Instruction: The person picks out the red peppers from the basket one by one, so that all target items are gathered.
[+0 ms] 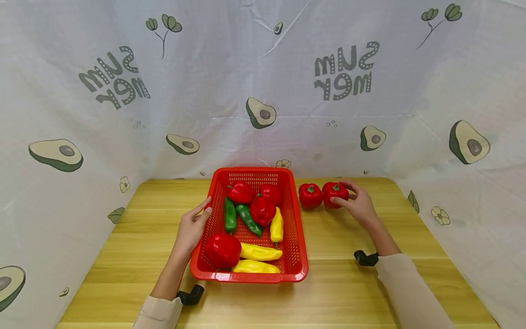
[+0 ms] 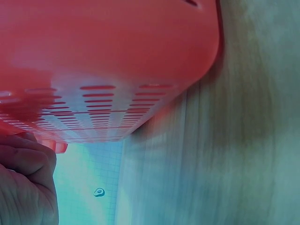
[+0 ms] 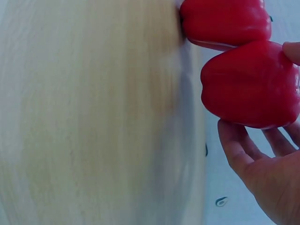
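Observation:
A red plastic basket [image 1: 302, 237] with slotted sides stands on the wooden table. My left hand [image 1: 192, 230] holds its left rim, with thumb and fingers at the edge; in the left wrist view this hand [image 2: 28, 183] is partly cut off beside the slotted wall. Right of the basket, my right hand [image 1: 359, 203] grips a red bell pepper [image 1: 334, 194] between thumb and fingers. Seen from the right wrist, the fingers [image 3: 234, 145] lie along the side of that pepper. Another red bell pepper [image 1: 310, 196] sits just left of it, close to the basket.
Inside the basket lie several red bell peppers [image 1: 223, 250], two green peppers [image 1: 230, 214] and three long yellow peppers [image 1: 260, 252]. A white cloth [image 1: 230, 68] printed with avocados hangs behind and beside the table [image 1: 341, 292]. Dark wrist mounts [image 1: 191, 296] sit at both wrists.

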A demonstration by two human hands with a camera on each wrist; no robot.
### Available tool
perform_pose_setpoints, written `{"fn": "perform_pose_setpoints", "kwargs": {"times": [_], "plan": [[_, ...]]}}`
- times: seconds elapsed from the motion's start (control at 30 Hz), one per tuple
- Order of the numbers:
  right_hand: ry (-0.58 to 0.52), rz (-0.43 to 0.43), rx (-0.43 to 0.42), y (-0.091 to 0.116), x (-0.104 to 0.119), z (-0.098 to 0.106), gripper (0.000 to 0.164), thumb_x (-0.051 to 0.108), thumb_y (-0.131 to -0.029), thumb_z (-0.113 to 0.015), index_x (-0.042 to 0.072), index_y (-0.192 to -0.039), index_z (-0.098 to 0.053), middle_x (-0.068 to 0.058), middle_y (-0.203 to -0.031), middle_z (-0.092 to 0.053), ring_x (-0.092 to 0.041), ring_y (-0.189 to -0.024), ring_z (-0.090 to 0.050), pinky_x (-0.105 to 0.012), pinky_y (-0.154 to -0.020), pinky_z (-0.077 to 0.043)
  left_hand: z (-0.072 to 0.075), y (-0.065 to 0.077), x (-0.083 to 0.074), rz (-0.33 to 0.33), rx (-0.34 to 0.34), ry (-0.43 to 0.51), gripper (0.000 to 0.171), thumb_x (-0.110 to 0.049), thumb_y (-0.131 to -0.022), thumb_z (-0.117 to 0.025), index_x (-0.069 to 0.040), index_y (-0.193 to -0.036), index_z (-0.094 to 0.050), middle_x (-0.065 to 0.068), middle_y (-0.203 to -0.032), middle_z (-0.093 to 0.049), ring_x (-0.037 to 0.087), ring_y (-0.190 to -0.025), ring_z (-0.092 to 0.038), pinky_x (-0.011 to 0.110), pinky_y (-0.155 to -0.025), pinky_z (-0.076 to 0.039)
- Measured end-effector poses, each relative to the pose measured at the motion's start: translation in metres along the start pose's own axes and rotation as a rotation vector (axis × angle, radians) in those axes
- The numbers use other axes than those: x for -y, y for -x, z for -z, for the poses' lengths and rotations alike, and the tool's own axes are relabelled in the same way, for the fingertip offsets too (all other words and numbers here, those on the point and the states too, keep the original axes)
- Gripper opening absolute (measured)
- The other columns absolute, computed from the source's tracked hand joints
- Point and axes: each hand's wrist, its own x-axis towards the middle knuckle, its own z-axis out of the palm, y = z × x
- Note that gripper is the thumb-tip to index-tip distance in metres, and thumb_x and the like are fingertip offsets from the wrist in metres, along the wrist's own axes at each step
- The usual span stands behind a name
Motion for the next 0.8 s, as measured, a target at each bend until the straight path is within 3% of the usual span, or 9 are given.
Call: {"fn": "perform_pose_setpoints", "kwargs": {"times": [0.57,0.8], "plan": [[0.048,-0.011,0.01,-0.0022,-0.0088,-0.0039,0.081,0.034,-0.097,-0.071,0.002,-0.16,-0.03,-0.03,-0.162,-0.031,-0.053,-0.14,-0.039,-0.063,-0.115,-0.039,-0.0013,0.002,-0.001,-0.005,-0.004,0.005,0.043,-0.031,-0.106,-0.06,-0.03,-0.149,-0.057,0.026,-0.119,-0.073,0.023,-0.093,-0.075,0.027,-0.071,-0.062],[0.053,-0.028,0.01,0.0015,-0.0081,-0.0027,0.087,0.038,-0.096,-0.072,0.006,-0.163,-0.026,-0.029,-0.164,-0.029,-0.054,-0.143,-0.037,-0.063,-0.113,-0.041,-0.0007,0.0022,-0.0015,-0.008,-0.004,0.005,0.044,-0.032,-0.106,-0.061,-0.03,-0.149,-0.057,0.026,-0.119,-0.073,0.023,-0.094,-0.075,0.026,-0.07,-0.061]]}}
